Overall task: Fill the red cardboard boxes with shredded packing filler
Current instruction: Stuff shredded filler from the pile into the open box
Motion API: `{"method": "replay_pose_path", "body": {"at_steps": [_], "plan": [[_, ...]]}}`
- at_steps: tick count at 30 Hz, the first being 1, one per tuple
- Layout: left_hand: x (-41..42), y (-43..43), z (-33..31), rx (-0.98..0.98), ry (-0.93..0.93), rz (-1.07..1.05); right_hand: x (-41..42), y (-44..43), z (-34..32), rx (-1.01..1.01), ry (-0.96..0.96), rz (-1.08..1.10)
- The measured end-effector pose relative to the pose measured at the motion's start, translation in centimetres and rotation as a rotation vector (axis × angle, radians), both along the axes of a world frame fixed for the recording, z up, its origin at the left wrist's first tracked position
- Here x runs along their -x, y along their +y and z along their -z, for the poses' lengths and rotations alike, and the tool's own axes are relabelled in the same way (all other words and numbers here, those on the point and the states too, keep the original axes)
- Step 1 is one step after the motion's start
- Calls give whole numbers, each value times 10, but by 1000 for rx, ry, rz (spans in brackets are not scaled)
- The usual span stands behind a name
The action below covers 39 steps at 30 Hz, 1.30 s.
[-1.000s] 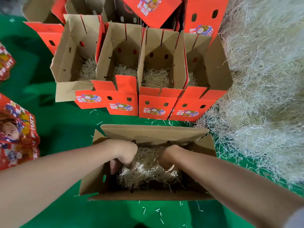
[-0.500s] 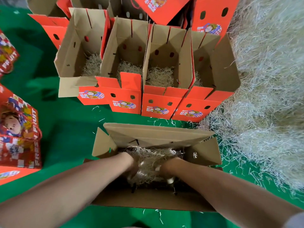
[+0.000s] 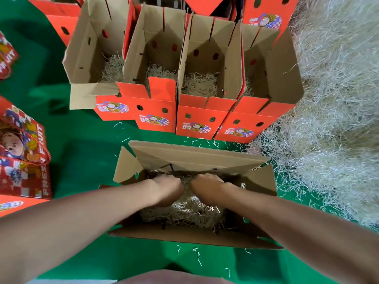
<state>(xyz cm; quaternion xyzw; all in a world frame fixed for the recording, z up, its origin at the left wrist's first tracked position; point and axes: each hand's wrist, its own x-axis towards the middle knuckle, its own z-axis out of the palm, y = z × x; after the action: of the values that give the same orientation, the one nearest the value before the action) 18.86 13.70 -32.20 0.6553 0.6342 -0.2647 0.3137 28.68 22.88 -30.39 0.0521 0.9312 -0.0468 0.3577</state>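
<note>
An open cardboard box (image 3: 194, 158) lies right in front of me on the green surface, brown inside, with shredded filler (image 3: 184, 214) covering its bottom. Both my hands are down inside it, close together near the far wall. My left hand (image 3: 168, 187) and my right hand (image 3: 207, 185) show their backs and knuckles. Their fingers bend down into the filler and grip it, with the tips buried. Behind stands a row of several open red boxes (image 3: 155, 119), each with filler (image 3: 201, 85) at the bottom.
A big heap of loose shredded filler (image 3: 332, 99) fills the right side and reaches the box's right end. Closed printed fruit boxes (image 3: 22, 152) stand at the left. More red boxes (image 3: 264, 19) are stacked at the back. Stray shreds dot the green surface (image 3: 82, 152).
Both hands have moved from the middle of the box to its far side, coming closer together in the filler. The camera has leaned in nearer the box.
</note>
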Motion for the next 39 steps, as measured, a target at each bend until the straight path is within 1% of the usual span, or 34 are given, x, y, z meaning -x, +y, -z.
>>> {"method": "replay_pose_path", "body": {"at_steps": [1, 2, 3, 4, 5, 6, 7, 8, 9, 10, 11, 12, 13, 14, 15, 16, 17, 18, 20, 21, 22, 23, 24, 25, 26, 28, 29, 30, 31, 32, 34, 36, 37, 39], "plan": [[-4, -2, 0, 57, -11, -65, -2, -1, 3, -38, -37, -63], [-7, -7, 10, 149, -12, -118, -6, -1, 10, -65, -131, -153], [-7, -11, 17, 252, 4, -129, -11, 0, 17, -83, -257, -235], [-5, -17, 21, 313, 10, -74, -16, 3, 23, -94, -379, -275], [-2, -23, 21, 358, -11, 0, -20, 8, 24, -89, -474, -252], [1, -27, 22, 406, -12, 26, -24, 13, 26, -81, -547, -236], [5, -29, 24, 441, -6, 60, -26, 17, 25, -63, -573, -223], [7, -30, 24, 464, 4, 64, -27, 20, 26, -40, -555, -211], [6, -30, 20, 481, 4, 112, -27, 22, 25, -6, -502, -178], [3, -27, 15, 454, 7, 150, -26, 22, 23, 30, -417, -120], [0, -23, 10, 373, 10, 178, -24, 21, 21, 55, -309, -39], [-3, -19, 5, 234, 15, 173, -21, 19, 18, 45, -171, 6], [-5, -14, 1, 74, 7, 151, -17, 14, 12, 3, -35, 7], [-6, -10, 1, -41, -18, 121, -15, 10, 9, -31, 64, -18], [-7, -7, 2, -107, -62, 86, -14, 5, 7, -31, 118, -33], [-7, -7, 4, -112, -104, 39, -14, 1, 7, -8, 121, -46], [-7, -8, 8, -58, -128, -4, -17, -1, 10, 25, 63, -68], [-4, -12, 14, 63, -130, -33, -20, -1, 13, 52, -65, -114], [6, -22, 28, 320, -76, -68, -31, 0, 21, 46, -432, -242], [9, -26, 28, 420, -45, -80, -36, 1, 24, 25, -567, -276], [11, -28, 28, 502, -17, -69, -40, 2, 26, 13, -634, -281], [13, -27, 29, 546, 7, 1, -42, 3, 27, 12, -657, -282], [12, -24, 28, 549, 47, 69, -42, 2, 26, 11, -664, -288], [10, -21, 28, 468, 61, 136, -40, 0, 25, -1, -661, -303], [6, -17, 27, 341, 65, 148, -38, -2, 24, -20, -627, -322], [4, -12, 21, 41, 34, 112, -31, -9, 20, -59, -429, -350], [4, -9, 17, -82, -17, 52, -28, -12, 17, -54, -302, -332], [7, -9, 18, -147, -64, -34, -26, -15, 16, -31, -189, -297], [8, -8, 13, -161, -94, -125, -25, -17, 15, 2, -96, -263], [10, -8, 12, -96, -107, -163, -24, -20, 16, 39, -34, -233], [10, -13, 12, 143, -133, -124, -25, -23, 19, 60, -21, -206], [10, -22, 19, 457, -110, -16, -32, -21, 27, 13, -123, -176], [11, -26, 22, 557, -96, -13, -36, -18, 31, -3, -189, -143], [14, -27, 23, 691, -7, 59, -44, -10, 37, -33, -300, -86]]}}
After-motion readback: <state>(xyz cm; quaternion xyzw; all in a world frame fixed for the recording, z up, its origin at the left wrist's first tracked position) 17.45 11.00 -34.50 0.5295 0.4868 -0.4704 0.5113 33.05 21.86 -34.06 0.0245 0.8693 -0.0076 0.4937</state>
